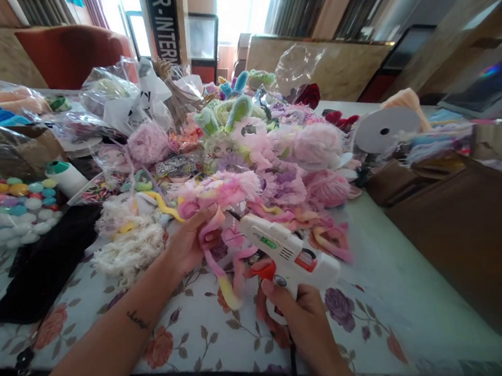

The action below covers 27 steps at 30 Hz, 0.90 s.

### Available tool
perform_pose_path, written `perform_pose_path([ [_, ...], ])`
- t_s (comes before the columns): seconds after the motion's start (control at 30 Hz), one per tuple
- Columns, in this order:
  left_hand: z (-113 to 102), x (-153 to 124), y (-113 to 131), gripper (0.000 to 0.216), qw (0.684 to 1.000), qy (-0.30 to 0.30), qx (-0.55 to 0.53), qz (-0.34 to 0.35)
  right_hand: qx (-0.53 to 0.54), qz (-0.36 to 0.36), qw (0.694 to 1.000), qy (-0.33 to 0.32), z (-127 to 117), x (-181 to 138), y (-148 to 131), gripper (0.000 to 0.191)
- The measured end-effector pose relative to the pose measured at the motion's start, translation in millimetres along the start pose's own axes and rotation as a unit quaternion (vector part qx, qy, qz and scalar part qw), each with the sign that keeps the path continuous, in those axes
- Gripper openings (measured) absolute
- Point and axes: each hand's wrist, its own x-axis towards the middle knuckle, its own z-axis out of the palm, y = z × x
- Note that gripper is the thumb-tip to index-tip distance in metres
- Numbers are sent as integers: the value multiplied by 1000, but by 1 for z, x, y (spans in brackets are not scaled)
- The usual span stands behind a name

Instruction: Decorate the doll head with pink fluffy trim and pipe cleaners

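My right hand (300,313) grips the handle of a white glue gun (286,251) with an orange trigger; its nozzle points up and left toward a pink fuzzy yarn strand (216,259). My left hand (188,241) is closed on that pink and yellow strand, just under a pink fluffy piece (219,190). Both hands work above the floral tablecloth (191,335) near the table's front edge.
A heap of pink, purple and green fluffy craft pieces (283,153) fills the middle. White yarn (130,248), a black cloth (45,262) and a bag of coloured pompoms (15,205) lie to the left. A brown box (466,228) and a white spool (385,129) sit right.
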Motion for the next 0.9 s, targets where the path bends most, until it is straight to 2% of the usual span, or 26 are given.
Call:
perform_pose_path([
  [0.43,2,-2,-2,38,999,-6,43,4,-26,-10,1000,-1,4,-2,-2,39],
  [0.67,1,-2,-2,34,1000,4,28,-1,-25,-20,999,12,4,-2,-2,39],
  [0.9,3,-2,-2,39,999,5,42,-3,-37,-11,999,11,4,-2,-3,38],
])
